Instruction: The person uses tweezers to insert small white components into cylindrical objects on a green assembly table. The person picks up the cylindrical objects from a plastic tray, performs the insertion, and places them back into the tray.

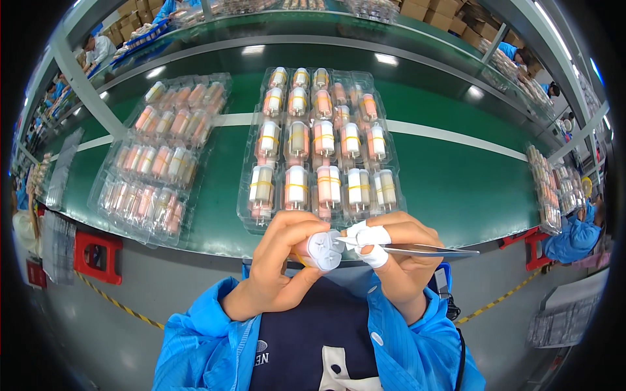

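Observation:
Just past the near edge of the bench, my left hand (272,267) is closed round a small bundle of cylinders (325,251) with a yellow band, its pale grey end turned up toward me. Metal tweezers (433,249) are pinched in my right hand (405,255), whose thumb and forefinger are wrapped in white tape. The tips of the tweezers are at the end of the bundle. Beyond my hands lies a clear plastic tray (399,201) with rows of banded white, grey and pink cylinders (297,138) standing in its pockets.
On the left of the green bench (456,176) sit more clear trays (98,189) of cylinders. Red stools (98,256) stand beyond the bench at left and right. A co-worker in blue (574,238) is at the far right. Metal posts (85,81) frame the bench.

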The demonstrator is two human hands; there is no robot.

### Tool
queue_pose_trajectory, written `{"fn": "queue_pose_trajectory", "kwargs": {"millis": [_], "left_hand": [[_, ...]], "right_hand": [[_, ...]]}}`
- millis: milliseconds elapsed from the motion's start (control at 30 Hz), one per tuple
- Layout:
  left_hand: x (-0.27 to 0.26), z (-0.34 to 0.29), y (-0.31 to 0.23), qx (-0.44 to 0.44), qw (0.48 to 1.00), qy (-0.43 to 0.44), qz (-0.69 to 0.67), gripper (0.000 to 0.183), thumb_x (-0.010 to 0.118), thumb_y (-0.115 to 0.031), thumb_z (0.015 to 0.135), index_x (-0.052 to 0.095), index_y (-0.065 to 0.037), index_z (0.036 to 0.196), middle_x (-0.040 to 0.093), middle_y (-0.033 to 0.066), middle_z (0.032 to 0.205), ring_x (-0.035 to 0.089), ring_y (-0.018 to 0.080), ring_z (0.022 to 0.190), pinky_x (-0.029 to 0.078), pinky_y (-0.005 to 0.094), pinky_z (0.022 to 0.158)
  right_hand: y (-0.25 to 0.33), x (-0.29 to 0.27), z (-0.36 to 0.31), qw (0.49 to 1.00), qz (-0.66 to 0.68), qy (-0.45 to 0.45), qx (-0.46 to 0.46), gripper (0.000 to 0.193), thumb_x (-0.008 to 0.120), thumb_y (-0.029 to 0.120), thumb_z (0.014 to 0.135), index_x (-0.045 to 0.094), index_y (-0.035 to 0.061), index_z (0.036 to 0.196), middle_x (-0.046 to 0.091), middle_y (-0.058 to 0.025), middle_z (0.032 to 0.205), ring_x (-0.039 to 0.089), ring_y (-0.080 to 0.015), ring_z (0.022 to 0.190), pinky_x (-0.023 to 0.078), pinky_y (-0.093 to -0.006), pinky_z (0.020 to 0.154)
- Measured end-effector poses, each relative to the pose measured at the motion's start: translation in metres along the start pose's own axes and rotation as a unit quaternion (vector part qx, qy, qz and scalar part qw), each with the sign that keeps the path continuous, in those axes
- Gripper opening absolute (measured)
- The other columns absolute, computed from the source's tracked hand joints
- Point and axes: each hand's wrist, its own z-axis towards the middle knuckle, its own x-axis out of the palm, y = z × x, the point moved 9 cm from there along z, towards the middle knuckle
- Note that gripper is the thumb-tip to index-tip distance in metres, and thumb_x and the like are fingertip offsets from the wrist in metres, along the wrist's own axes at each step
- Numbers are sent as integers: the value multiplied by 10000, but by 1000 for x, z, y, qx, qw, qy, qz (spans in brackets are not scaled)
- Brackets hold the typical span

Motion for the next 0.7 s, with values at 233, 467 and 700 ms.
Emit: {"fn": "queue_pose_trajectory", "kwargs": {"millis": [233, 467, 700], "left_hand": [[0, 6, 2, 20, 998, -27, 54, 520, 663, 88, 684, 529, 41, 1184, 523, 194, 1092, 560, 278, 931, 478, 334, 772], [9, 3, 9, 31, 993, 29, 106, 489, 657, 105, 690, 536, 43, 1160, 515, 184, 1105, 562, 279, 928, 479, 358, 776], [2, 1, 29, -74, 983, -29, -168, 532, 650, -70, 824, 400, 42, 1280, 500, 156, 1138, 535, 221, 1014, 470, 336, 844]], "right_hand": [[0, 6, 13, 998, -55, 22, 2, 117, 673, -18, 747, 667, -24, 864, 674, -153, 805, 672, -220, 701, 520, -279, 618], [-10, 15, 20, 987, -100, 115, 57, 120, 652, -51, 733, 638, -28, 849, 645, -149, 775, 647, -219, 665, 497, -285, 589], [-43, -1, 4, 965, 217, -36, 145, 136, 652, -31, 790, 632, -50, 923, 659, -150, 896, 641, -187, 826, 518, -308, 730]]}}
